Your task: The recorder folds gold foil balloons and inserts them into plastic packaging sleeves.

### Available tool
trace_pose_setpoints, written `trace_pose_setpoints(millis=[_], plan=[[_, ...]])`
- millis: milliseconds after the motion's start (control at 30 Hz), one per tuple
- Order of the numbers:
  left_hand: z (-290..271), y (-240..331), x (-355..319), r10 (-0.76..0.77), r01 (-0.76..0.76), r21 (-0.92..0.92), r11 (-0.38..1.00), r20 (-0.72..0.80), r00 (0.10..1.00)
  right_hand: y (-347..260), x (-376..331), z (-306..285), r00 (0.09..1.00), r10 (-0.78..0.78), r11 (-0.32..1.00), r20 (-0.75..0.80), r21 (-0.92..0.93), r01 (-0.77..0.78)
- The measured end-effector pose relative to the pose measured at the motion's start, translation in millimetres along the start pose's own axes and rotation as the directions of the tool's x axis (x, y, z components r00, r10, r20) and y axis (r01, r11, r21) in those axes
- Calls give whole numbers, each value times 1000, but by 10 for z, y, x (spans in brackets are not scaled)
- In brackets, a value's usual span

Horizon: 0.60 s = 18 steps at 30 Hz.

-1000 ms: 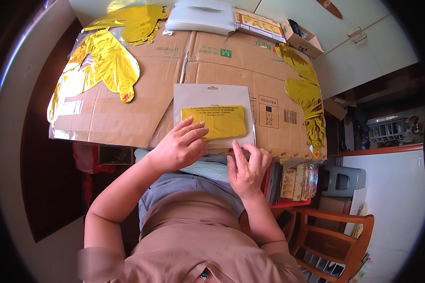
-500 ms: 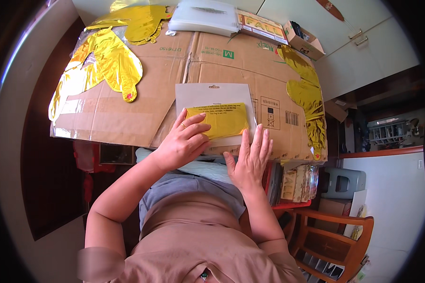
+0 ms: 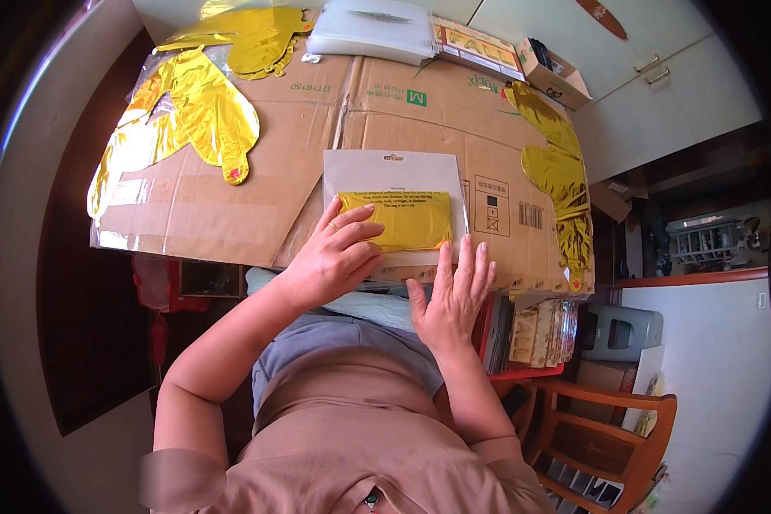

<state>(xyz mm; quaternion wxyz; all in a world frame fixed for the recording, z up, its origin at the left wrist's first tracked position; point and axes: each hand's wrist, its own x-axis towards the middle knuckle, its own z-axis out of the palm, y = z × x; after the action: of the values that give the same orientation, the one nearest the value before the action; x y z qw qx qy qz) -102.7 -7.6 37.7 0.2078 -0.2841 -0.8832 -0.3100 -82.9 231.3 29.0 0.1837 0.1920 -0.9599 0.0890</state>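
A clear plastic bag with a hang hole and a white backing (image 3: 385, 173) lies flat on the cardboard. Inside it is a folded sheet of gold foil (image 3: 413, 224), with dark print across its top part. My left hand (image 3: 338, 250) rests on the bag's lower left, its fingers bent a little and spread over the foil. At the lower right corner lies my right hand (image 3: 452, 295), fingers stretched out and thumb apart, the fingertips touching the bag's edge. Neither hand grips anything.
Flattened cardboard (image 3: 291, 146) covers the table. Gold foil balloons (image 3: 206, 107) lie at the left, with more foil balloons (image 3: 550, 171) along the right edge. A stack of clear plastic bags (image 3: 370, 32), a printed pack (image 3: 480, 50) and a small box (image 3: 552, 73) stand behind. A wooden chair (image 3: 604, 445) is at right.
The bag with the gold foil has slid slightly to the right. Both hands stay nearly where they were, the right one a touch lower.
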Motion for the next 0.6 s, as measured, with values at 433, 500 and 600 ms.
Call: trace_pose_setpoints(millis=[433,500,600], plan=[[-13,-2,2,5,-5,-32,999,3,1000,-104,-15,16,958,-264,961,-108,59,272],[-1,-6,-5,5,-5,-43,999,-6,1000,-154,32,49,952,-293,951,-89,75,300],[1,-4,0,-3,3,-49,999,-3,1000,-218,85,81,951,-304,948,-59,78,308]])
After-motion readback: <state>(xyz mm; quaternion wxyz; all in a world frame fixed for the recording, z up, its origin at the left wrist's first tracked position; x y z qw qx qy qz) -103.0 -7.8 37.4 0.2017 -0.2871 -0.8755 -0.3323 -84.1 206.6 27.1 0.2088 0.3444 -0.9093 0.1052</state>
